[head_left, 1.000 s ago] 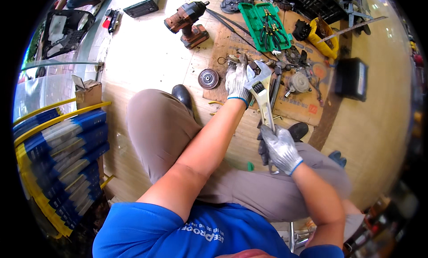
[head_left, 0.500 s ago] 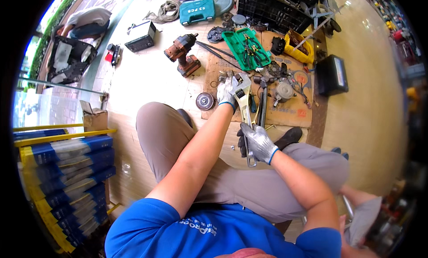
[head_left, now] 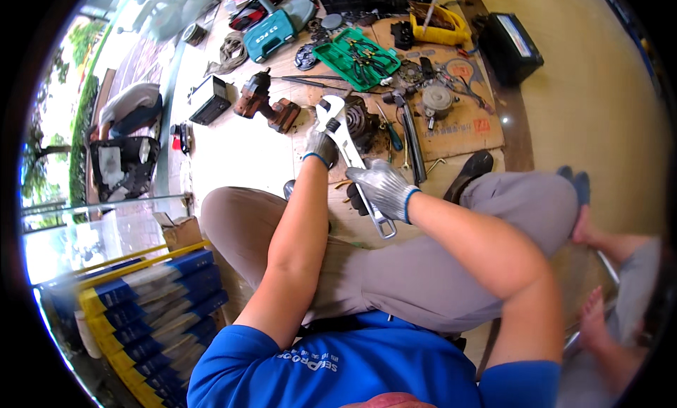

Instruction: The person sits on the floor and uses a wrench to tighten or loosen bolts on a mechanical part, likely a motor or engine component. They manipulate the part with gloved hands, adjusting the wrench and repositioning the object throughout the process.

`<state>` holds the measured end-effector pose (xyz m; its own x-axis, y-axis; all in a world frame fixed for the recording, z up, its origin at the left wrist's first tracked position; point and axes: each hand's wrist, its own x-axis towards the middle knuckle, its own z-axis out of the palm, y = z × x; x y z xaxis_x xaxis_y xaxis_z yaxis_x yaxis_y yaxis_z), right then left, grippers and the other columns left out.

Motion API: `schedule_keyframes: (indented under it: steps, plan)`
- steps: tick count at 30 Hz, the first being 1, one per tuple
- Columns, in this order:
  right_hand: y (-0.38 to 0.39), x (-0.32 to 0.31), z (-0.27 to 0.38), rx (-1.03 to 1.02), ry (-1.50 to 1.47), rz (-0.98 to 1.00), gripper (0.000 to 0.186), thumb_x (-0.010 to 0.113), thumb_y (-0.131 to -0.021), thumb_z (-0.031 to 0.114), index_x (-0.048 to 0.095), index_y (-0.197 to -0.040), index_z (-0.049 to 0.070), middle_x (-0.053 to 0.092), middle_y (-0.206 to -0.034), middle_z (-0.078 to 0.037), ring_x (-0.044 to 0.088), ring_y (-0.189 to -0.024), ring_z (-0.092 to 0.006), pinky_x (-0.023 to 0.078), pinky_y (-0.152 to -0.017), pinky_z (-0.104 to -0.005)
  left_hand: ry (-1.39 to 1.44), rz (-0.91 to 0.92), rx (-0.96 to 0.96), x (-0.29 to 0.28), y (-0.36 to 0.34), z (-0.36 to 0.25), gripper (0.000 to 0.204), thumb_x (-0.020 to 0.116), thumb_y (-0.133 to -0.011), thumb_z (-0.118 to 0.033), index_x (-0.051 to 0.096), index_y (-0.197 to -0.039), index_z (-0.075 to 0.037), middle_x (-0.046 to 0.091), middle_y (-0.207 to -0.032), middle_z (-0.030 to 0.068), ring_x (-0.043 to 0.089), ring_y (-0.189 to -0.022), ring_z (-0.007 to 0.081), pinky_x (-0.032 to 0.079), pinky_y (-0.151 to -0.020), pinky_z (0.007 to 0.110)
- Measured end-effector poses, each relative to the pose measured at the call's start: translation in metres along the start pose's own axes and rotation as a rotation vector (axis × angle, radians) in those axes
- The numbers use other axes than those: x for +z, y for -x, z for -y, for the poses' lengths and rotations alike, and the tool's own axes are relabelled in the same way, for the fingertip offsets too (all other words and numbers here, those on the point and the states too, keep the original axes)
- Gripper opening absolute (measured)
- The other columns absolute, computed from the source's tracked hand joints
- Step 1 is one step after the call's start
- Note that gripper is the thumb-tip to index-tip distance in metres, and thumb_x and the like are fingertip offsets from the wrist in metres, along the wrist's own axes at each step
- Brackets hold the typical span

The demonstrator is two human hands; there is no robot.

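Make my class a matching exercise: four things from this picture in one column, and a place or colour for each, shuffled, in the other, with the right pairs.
1. Wrench
2. Pliers
3. Tub
4. Power tool

A. Yellow
B. On the pale floor
C. In the right hand
D. In the open green case

Pairs: 1-C, 2-D, 3-A, 4-B

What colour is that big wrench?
The wrench is shiny silver, best seen in the head view.

The wrench [head_left: 346, 143] partly hides the left hand [head_left: 320, 145], its grip unclear. The top edge cuts off the black crate [head_left: 374, 0]; another person's legs [head_left: 620, 247] blur at right.
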<state>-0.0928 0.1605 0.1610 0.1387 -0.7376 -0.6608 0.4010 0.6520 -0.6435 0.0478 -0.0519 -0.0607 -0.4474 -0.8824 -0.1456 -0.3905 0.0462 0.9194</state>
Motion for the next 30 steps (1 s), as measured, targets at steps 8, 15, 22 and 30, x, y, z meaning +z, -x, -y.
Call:
schedule_keyframes:
  steps: [8, 15, 22, 30]
  plan:
    - [-0.042, -0.021, -0.051, -0.45, 0.347, 0.034, 0.023, 0.061, -0.095, 0.024, 0.058, -0.104, 0.003, 0.062, -0.073, -0.007, 0.06, -0.056, -0.0172, 0.049, -0.048, -0.0342, -0.854, -0.096, 0.171, -0.025, 0.049, -0.109, 0.077, 0.061, -0.074, 0.007, 0.045, -0.147, -0.012, 0.066, -0.119, 0.0166, 0.065, -0.103, 0.0329, 0.052, -0.086, 0.038]
    - [-0.029, -0.013, -0.026, -0.469, 0.693, 0.075, 0.013, 0.065, -0.087, 0.015, 0.066, -0.098, 0.01, 0.071, -0.077, -0.011, 0.072, -0.072, -0.0302, 0.057, -0.065, -0.0412, -0.137, 0.0, -0.202, -0.058, 0.023, -0.161, 0.054, 0.066, -0.088, -0.009, 0.05, -0.139, -0.009, 0.065, -0.118, 0.0168, 0.063, -0.105, 0.0313, 0.053, -0.087, 0.037]
    - [-0.022, -0.012, -0.024, -0.42, 0.475, 0.027, 0.022, 0.063, -0.091, 0.022, 0.06, -0.101, 0.003, 0.066, -0.077, -0.011, 0.065, -0.066, -0.0234, 0.052, -0.059, -0.0362, -1.026, 0.047, 0.449, -0.067, 0.028, -0.095, 0.085, 0.061, -0.076, 0.009, 0.029, -0.154, -0.005, 0.051, -0.143, 0.0251, 0.05, -0.131, 0.0413, 0.045, -0.106, 0.043]
    - [-0.029, -0.016, -0.036, -0.362, 0.409, 0.019, 0.032, 0.065, -0.094, 0.03, 0.056, -0.102, 0.001, 0.06, -0.074, -0.006, 0.06, -0.058, -0.0162, 0.048, -0.051, -0.0331, -0.812, 0.002, 0.258, -0.046, 0.017, -0.086, 0.084, 0.052, -0.082, 0.003, 0.017, -0.158, -0.003, 0.048, -0.141, 0.0287, 0.049, -0.127, 0.0446, 0.042, -0.105, 0.043]
